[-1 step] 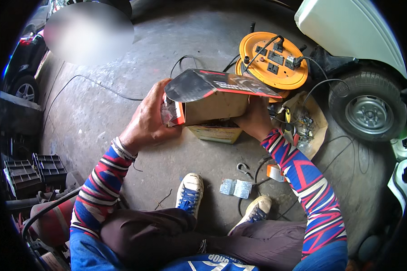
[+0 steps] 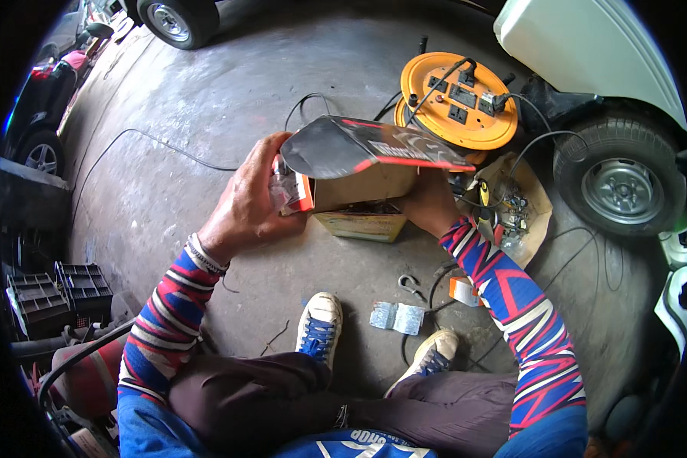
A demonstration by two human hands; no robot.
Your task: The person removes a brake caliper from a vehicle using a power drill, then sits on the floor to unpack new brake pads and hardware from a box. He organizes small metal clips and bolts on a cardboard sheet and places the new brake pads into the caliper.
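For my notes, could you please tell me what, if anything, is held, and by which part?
A cardboard box: the left hand holds its left end; the right hand is at its right end, fingers hidden, so its grip is unclear.

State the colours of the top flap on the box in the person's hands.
The top flap is mostly black with red edging; head view shows it best.

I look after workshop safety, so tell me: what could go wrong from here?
The left hand holds the box with its black flap open: if it tips, the clear plastic at its left end might slip out. The right forearm passes near the small metal parts and could perhaps scatter them. A black cable lies just ahead of the right shoe and may catch it.
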